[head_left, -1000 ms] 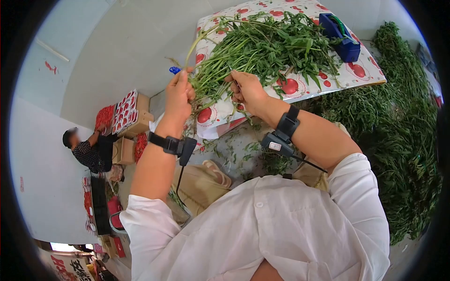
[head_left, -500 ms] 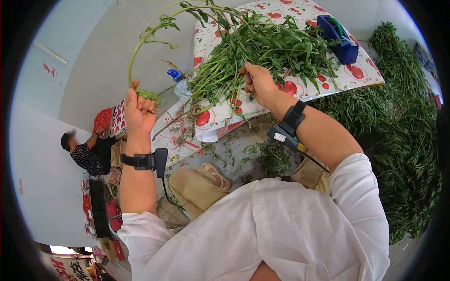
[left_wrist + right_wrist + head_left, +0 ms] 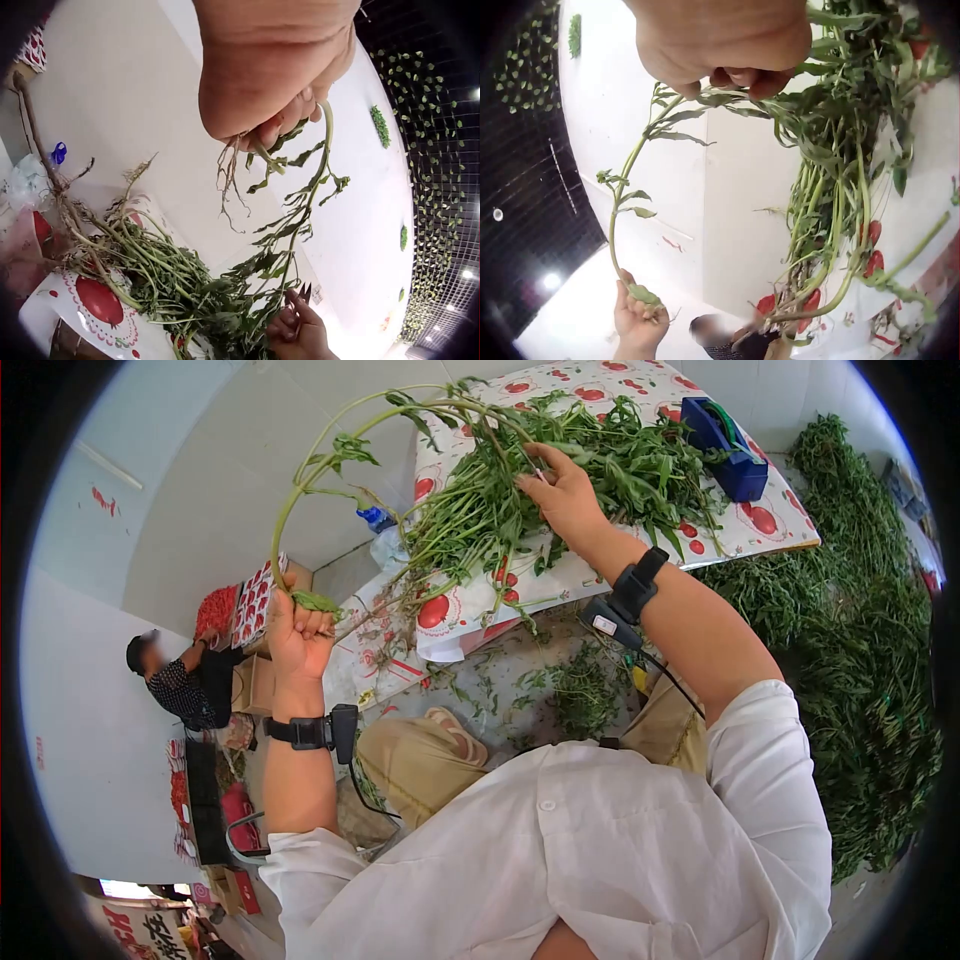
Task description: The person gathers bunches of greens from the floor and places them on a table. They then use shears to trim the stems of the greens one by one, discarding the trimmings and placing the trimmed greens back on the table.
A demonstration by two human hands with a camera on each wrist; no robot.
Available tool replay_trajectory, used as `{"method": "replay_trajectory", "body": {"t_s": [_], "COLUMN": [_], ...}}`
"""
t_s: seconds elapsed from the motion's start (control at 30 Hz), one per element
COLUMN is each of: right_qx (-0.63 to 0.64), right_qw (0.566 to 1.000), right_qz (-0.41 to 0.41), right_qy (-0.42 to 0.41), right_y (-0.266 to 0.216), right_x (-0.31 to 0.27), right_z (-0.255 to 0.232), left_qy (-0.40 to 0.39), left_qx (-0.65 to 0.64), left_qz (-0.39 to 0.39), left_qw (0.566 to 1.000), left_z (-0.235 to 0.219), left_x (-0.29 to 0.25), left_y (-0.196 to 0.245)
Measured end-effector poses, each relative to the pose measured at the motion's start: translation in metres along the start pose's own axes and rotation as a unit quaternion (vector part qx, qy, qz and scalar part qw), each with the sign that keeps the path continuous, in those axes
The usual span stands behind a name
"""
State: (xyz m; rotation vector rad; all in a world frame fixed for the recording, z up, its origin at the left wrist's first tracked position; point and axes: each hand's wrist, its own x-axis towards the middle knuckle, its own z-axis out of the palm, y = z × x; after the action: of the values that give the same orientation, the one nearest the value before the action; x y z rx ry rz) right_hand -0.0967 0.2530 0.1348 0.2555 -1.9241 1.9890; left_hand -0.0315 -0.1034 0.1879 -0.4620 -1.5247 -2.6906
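My left hand (image 3: 300, 645) grips the lower end of a long green plant stem (image 3: 278, 540) left of the table. Thin roots (image 3: 229, 176) dangle below the fist in the left wrist view. The stem arches up and over toward my right hand (image 3: 570, 495), which is above the leafy pile. That hand holds a small pair of snips, whose dark pointed blades (image 3: 306, 291) show beside the stem's leafy part in the left wrist view. Under it, a heap of cut leafy stems (image 3: 620, 470) lies on the fruit-patterned tablecloth (image 3: 770, 535).
A blue tape dispenser (image 3: 730, 455) stands at the table's right end. Greens (image 3: 860, 660) are heaped on the floor at right. Near the table's left edge is a clear plastic bag (image 3: 390, 548). Farther left, another person (image 3: 185, 685) sits by boxes and red goods.
My left hand has swung left and down from the table edge, drawing the long stem out in an arch. My right hand has moved up and right, over the leaves.
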Motion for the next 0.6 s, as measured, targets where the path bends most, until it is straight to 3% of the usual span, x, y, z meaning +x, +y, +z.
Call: {"method": "replay_trajectory", "body": {"t_s": [0.07,0.1,0.2,0.33,0.47,0.6], "right_qx": [-0.009,0.022,0.106,0.169,0.148,0.099], "right_qw": [1.0,0.997,0.987,0.976,0.985,0.995], "right_qz": [0.017,0.078,0.122,0.139,0.092,0.017], "right_qy": [0.013,0.0,0.019,-0.009,0.01,0.008], "right_y": [-0.007,-0.01,-0.015,-0.007,-0.009,-0.022], "right_x": [0.004,0.007,0.01,0.023,0.031,0.022], "right_z": [0.0,-0.001,-0.001,-0.003,-0.001,0.016], "left_qy": [-0.018,-0.023,-0.042,-0.052,-0.033,-0.039], "left_qx": [-0.001,0.002,0.034,0.119,0.242,0.427], "left_qz": [-0.013,-0.022,-0.045,-0.068,-0.064,-0.105], "left_qw": [1.0,0.999,0.998,0.989,0.968,0.897], "left_z": [-0.004,-0.007,-0.015,-0.035,-0.038,-0.066], "left_x": [-0.004,-0.008,-0.02,-0.032,-0.036,-0.026], "left_y": [-0.003,-0.003,-0.006,-0.005,-0.001,0.003]}}
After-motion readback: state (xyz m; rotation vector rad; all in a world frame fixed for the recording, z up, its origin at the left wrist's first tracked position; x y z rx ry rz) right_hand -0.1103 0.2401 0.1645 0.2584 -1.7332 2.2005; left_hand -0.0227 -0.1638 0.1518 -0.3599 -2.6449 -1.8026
